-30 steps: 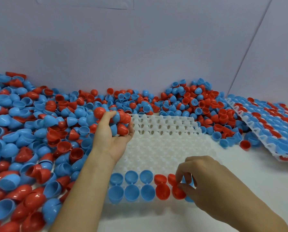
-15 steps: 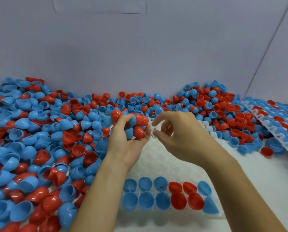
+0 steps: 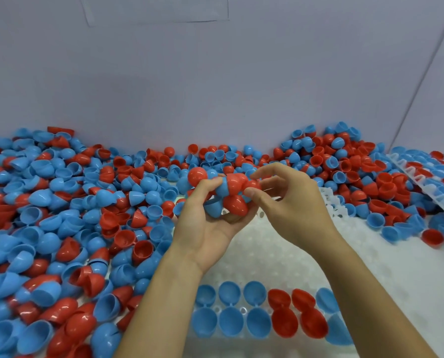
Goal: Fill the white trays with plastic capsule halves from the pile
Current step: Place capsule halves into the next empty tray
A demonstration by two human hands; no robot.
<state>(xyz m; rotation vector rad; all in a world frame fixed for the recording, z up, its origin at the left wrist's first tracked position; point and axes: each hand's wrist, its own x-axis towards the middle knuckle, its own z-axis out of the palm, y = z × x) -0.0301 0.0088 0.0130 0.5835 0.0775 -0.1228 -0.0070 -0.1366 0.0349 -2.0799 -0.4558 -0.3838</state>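
Centrally, just above mid-frame, the left hand (image 3: 208, 226) is turned palm up with its fingers curled around a clutch of capsule halves (image 3: 231, 195), red and blue mixed, held above the far part of the white tray (image 3: 280, 257). Meeting it from the right, the right hand (image 3: 290, 205) pinches one red half (image 3: 251, 185) at the edge of that clutch between thumb and forefinger, its other fingers spread loosely above.

Below the hands, the tray runs toward the bottom of the frame, most of its sockets bare. Along its near edge, at lower centre, two rows are filled (image 3: 257, 313): three blue pairs on the left, two red pairs to their right, then blue again beside the right forearm.

Across the whole left half of the frame and along the back, against the pale wall (image 3: 215, 73), lies the pile (image 3: 68, 218) of loose red and blue halves, some nested in one another. At the right edge, a second tray (image 3: 422, 182), already loaded with halves, leans tilted on the heap. A few stray halves sit on the table surface (image 3: 396, 267) at right.
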